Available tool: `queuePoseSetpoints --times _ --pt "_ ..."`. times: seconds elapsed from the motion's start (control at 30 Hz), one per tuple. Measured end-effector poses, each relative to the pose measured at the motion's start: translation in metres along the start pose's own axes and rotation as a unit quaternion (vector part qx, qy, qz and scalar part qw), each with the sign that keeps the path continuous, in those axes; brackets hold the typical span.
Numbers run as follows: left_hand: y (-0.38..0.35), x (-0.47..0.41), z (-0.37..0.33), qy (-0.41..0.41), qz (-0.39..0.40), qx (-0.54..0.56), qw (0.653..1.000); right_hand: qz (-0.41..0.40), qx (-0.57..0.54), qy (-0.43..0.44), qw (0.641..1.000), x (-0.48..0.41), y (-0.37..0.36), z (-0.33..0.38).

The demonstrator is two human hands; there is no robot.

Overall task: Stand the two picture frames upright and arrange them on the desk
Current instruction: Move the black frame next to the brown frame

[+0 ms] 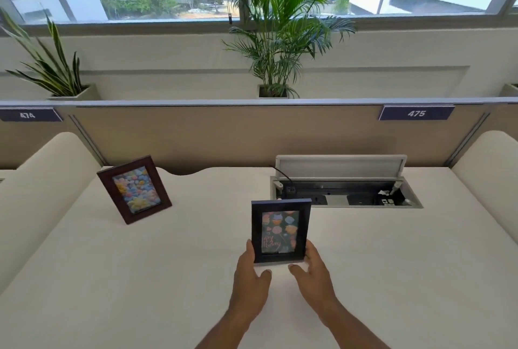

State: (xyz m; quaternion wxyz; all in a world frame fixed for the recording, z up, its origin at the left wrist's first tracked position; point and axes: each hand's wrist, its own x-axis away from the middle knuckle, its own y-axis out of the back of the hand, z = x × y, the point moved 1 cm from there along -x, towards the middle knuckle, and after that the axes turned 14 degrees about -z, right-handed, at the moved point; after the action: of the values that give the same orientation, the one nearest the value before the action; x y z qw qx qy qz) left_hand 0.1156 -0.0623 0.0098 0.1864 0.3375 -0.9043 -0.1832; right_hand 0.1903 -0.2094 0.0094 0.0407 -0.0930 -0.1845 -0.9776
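Observation:
A dark blue picture frame [281, 231] with a birthday card inside stands upright near the middle of the white desk [392, 264]. My left hand [250, 275] grips its lower left edge and my right hand [312, 273] its lower right edge, fingers behind it and thumbs in front. A brown wooden frame [134, 189] with a pastel flower picture stands upright at the desk's back left, tilted and turned slightly right, with no hand on it.
An open cable box [344, 189] with its lid raised sits in the desk at the back right. A beige partition [224, 135] with number plates 474 and 475 runs along the back. Cream side dividers [42, 194] flank the desk. Potted plants [274, 48] stand behind.

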Motion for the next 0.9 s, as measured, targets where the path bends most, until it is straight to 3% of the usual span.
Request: queuePoseSetpoints --times 0.5,0.9 --pt "0.074 -0.120 0.006 0.018 -0.127 0.064 0.990 0.097 0.031 0.061 0.993 -0.060 -0.136 0.085" --pt "0.106 -0.204 0.021 0.040 -0.183 0.077 0.979 0.151 0.035 0.108 0.982 -0.108 -0.221 0.125"
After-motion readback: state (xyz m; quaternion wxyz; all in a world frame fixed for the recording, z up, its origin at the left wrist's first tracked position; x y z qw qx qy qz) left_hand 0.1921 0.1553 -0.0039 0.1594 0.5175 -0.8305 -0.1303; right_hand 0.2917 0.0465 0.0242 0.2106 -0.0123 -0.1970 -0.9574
